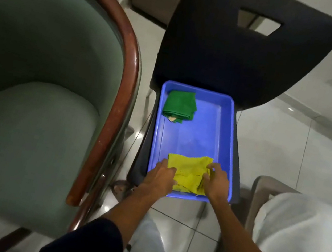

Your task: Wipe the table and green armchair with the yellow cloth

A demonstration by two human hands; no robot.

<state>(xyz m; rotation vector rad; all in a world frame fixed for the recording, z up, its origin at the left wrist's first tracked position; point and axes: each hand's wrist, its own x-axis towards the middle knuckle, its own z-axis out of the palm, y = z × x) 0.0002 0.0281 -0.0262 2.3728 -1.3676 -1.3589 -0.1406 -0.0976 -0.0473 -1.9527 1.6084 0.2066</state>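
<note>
The yellow cloth point(189, 170) lies folded at the near end of a blue tray point(201, 136). My left hand point(160, 176) rests on the cloth's left edge, fingers closed over it. My right hand point(216, 182) pinches the cloth's right edge. The green armchair point(35, 80) with a curved wooden arm fills the left side of the view. No table is in sight.
The blue tray sits on the seat of a black plastic chair point(228, 54). A folded green cloth point(179, 107) lies at the tray's far left corner. A white cushioned seat point(301, 234) stands at the right. Pale floor tiles point(279, 145) surround the chairs.
</note>
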